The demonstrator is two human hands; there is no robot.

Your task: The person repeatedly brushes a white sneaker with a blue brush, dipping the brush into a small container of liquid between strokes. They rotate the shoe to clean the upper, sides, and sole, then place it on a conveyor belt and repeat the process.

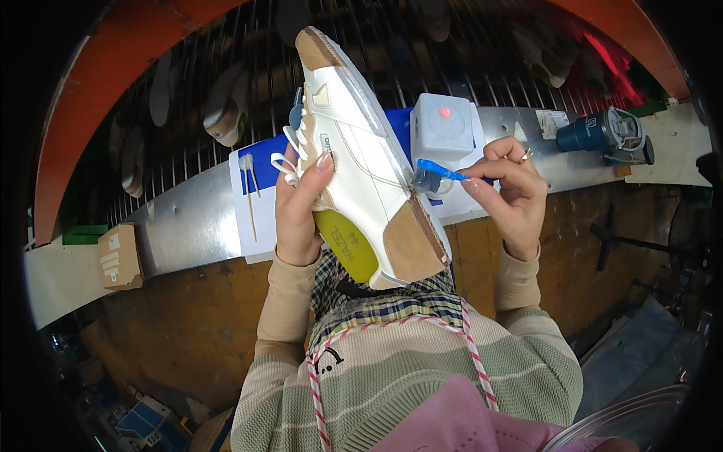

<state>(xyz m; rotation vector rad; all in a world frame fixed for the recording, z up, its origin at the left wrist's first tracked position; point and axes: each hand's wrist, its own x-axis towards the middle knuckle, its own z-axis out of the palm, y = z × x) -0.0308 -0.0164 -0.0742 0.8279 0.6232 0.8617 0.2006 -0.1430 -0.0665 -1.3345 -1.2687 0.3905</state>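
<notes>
My left hand [305, 207] grips a white sneaker [358, 151] at its laced side, the thumb pressed on the upper. The shoe is tilted, its tan toe pointing up and away and its tan heel towards my lap. A yellow-green shoe last [345, 245] fills its opening. Between the fingertips of my right hand [514, 192] is a small blue brush [439, 169]. Its dark head is at the edge of the sole, near the heel; whether it touches cannot be made out. Just beyond the brush stands a white square container [443, 126].
Cotton swabs [248, 177] lie on white and blue sheets at the left. A metal ledge [184, 237] borders a roller conveyor carrying several shoes [226, 113]. On the ledge are a small cardboard box [119, 258] at the left and a dark blue tumbler [591, 133] at the right.
</notes>
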